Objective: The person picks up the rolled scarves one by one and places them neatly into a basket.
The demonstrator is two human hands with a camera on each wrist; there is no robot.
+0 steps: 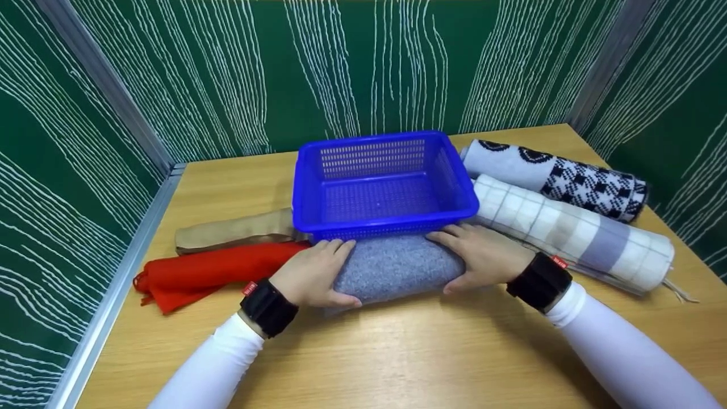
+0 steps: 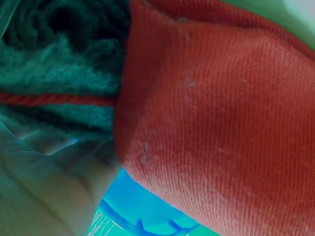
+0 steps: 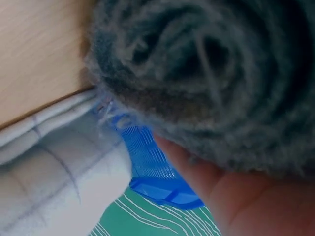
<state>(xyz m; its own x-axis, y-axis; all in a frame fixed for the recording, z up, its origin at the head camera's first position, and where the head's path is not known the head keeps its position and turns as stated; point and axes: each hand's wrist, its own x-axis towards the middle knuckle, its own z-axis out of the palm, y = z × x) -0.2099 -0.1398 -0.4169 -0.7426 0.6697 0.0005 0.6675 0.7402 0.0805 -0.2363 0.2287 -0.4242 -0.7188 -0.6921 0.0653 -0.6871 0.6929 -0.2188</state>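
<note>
A rolled grey knitted cloth [image 1: 395, 267] lies on the wooden table [image 1: 397, 352] just in front of a blue plastic basket [image 1: 381, 183]. My left hand [image 1: 315, 272] grips its left end and my right hand [image 1: 483, 253] grips its right end, fingers curled over the top. The right wrist view looks into the grey roll's spiral end [image 3: 206, 73], with my fingers [image 3: 197, 172] under it and the blue basket [image 3: 157, 172] behind. In the left wrist view a red cloth [image 2: 221, 123] fills the frame beside the grey roll's end [image 2: 54, 64].
A red cloth [image 1: 210, 272] and a tan rolled cloth [image 1: 235, 230] lie left of the basket. Right of it are a white-and-grey checked roll [image 1: 573, 230] and a black-and-white patterned roll [image 1: 559, 176]. Green patterned walls enclose the table on three sides.
</note>
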